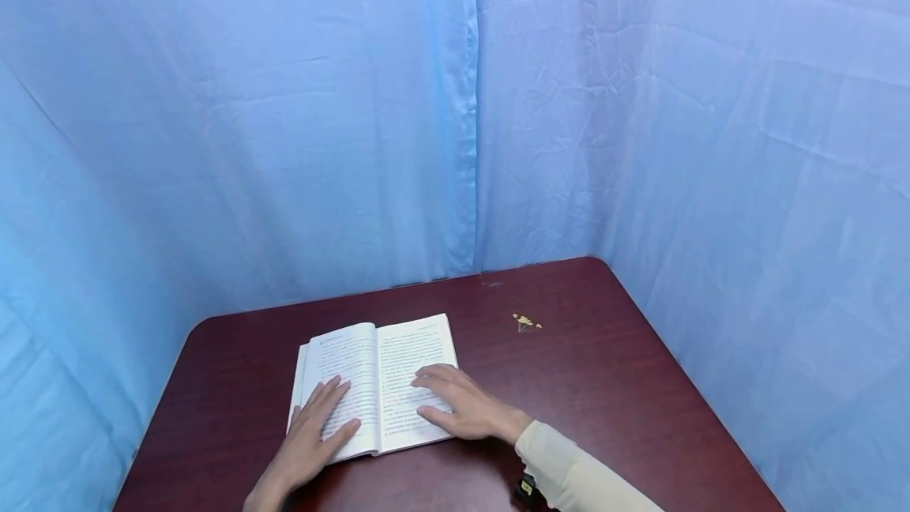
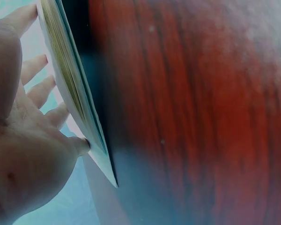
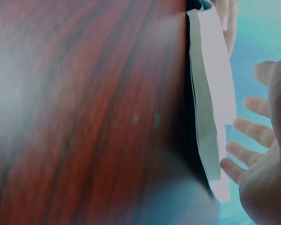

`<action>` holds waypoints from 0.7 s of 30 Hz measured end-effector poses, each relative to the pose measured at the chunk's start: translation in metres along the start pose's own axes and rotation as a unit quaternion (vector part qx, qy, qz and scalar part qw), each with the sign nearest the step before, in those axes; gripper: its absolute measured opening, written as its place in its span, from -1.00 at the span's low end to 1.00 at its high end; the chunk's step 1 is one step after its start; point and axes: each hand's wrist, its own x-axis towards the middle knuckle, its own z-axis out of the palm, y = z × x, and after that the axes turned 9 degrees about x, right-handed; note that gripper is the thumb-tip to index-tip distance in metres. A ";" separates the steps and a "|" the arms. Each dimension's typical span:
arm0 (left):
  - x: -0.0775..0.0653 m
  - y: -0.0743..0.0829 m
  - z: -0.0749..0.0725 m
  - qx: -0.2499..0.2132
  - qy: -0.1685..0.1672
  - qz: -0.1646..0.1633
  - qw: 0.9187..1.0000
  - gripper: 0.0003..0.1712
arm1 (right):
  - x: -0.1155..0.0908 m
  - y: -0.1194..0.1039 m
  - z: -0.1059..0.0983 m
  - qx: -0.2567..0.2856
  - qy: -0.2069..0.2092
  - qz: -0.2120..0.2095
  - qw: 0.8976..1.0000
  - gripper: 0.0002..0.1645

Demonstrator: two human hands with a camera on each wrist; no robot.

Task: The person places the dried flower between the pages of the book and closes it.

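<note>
An open book (image 1: 412,346) with printed text on both pages lies on the dark red table. My left hand (image 1: 310,433) rests on the lower part of the left page, fingers spread; in the left wrist view its fingertips (image 2: 50,83) meet the book (image 2: 68,61) from the page side. Over the right page is my right hand (image 1: 465,405), its fingers extended toward the middle of the page and slightly bent. The right wrist view shows the right fingers (image 3: 253,133) spread, with the little finger right at the page edge of the book (image 3: 206,103).
The wooden table (image 1: 604,385) has rounded far corners. A small yellowish mark (image 1: 524,322) shows on the tabletop to the right of the book. Blue curtains (image 1: 320,141) hang behind and on both sides. A dark object (image 1: 528,488) sits under the right sleeve (image 1: 569,464).
</note>
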 end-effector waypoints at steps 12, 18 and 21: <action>0.002 -0.003 0.001 0.002 -0.004 0.000 1.000 -0.21 | -0.007 0.016 -0.014 -0.015 0.024 0.020 0.999 -0.48; 0.001 -0.004 0.000 0.001 0.000 0.002 1.000 -0.22 | -0.010 0.018 -0.020 -0.002 0.031 0.030 0.999 -0.48; 0.000 -0.005 -0.001 0.001 -0.002 0.002 1.000 -0.22 | -0.011 0.020 -0.022 0.004 0.032 0.043 0.999 -0.48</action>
